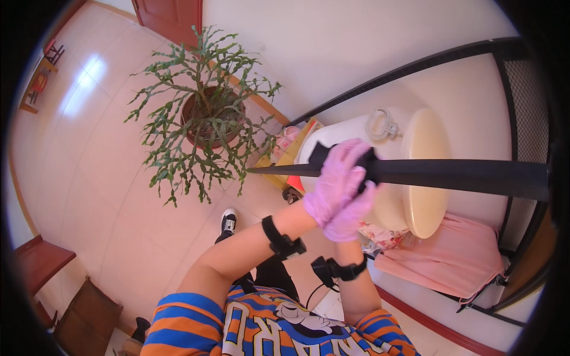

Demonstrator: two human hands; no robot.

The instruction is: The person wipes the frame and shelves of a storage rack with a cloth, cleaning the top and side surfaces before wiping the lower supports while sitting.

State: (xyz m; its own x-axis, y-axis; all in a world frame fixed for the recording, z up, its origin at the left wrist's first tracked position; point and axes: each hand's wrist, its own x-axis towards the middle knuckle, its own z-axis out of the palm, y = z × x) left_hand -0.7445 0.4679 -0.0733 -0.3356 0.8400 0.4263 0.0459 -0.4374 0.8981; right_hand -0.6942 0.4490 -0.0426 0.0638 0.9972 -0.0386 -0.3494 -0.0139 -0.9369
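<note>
My left hand (339, 180), in a thin pink glove, grips a bunched black cloth (368, 162) around a long black bar (454, 174) that runs across the view. Close below it and overlapping it, my right hand (352, 216), in the same kind of glove, has its fingers up against the cloth at the bar's lower side. The gloves partly hide the cloth and each other. Beyond the bar stands a large whitish container (343, 131) with a cream round lid (427, 133); a pale plastic clamp-like handle (380, 124) lies on its side.
A potted green plant (213, 118) spreads its branches near the bar's far end. Pink slippers (285, 140) sit by a yellow wooden piece. A pink cloth (445, 258) covers something at the lower right. A brown chair (87, 316) is at the lower left.
</note>
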